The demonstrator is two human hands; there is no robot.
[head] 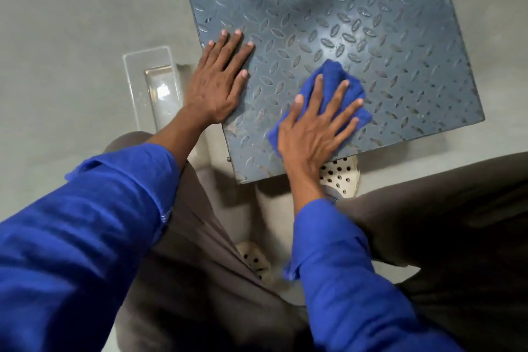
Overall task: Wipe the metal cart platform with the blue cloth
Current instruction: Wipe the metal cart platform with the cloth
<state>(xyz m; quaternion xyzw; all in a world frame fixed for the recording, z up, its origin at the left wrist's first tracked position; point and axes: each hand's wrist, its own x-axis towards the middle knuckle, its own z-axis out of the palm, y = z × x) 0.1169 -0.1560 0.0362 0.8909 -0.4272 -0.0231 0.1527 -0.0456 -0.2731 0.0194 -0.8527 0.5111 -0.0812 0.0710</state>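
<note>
Your right hand lies flat near the platform's near edge, fingers spread wide and pressing the cloth down on the metal; the cloth shows bunched beyond your fingertips. Your left hand rests palm-down on the platform's left edge, fingers splayed and gripping nothing. A pale holed shoe shows under the near edge.
</note>
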